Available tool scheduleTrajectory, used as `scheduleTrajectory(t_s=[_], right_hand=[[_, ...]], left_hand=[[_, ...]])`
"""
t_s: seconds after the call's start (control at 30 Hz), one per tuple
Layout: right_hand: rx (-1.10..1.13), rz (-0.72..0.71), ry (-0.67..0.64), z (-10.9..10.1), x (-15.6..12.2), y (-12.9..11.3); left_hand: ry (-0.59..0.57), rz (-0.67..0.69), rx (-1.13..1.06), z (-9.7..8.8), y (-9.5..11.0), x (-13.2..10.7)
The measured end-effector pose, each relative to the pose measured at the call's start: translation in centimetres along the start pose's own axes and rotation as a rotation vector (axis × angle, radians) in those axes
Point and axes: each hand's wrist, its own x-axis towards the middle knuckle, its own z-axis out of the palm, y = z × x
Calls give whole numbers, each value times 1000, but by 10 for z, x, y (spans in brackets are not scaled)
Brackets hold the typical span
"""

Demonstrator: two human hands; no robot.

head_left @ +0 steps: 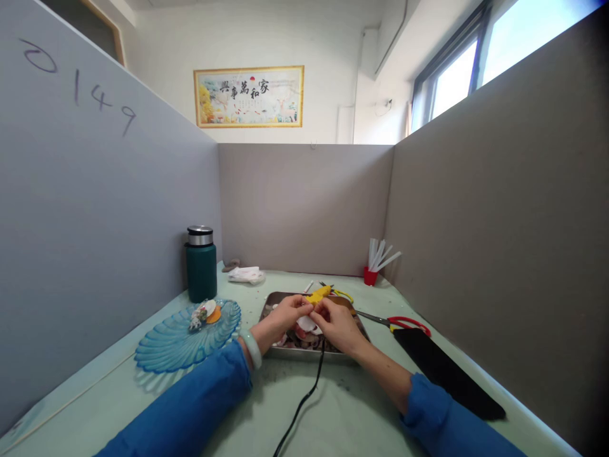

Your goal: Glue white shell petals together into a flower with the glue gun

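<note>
My left hand, with a pale bangle at its wrist, and my right hand meet above a metal tray. Both are closed, fingertips pinched together; what they hold is hidden or too small to name. Just beyond the fingertips shows a yellow hot glue gun, its body partly covered by the fingers. A black cord runs from the tray toward me. Inside the tray lie shells, some white, others reddish or dark.
At left, a blue scalloped glass plate bears a small shell cluster beside a green bottle. Scissors with red handles and a black flat piece lie right. Behind stand a red cup of white sticks and a plastic bag.
</note>
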Motion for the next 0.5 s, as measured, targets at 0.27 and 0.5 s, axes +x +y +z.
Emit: scheduleTrajectory(t_s=[0.27, 0.5], right_hand=[[20, 2, -1, 1, 0, 1], [13, 3, -6, 0, 1, -1]], left_hand=[[15, 0, -28, 0, 1, -1], [12, 5, -15, 0, 1, -1]])
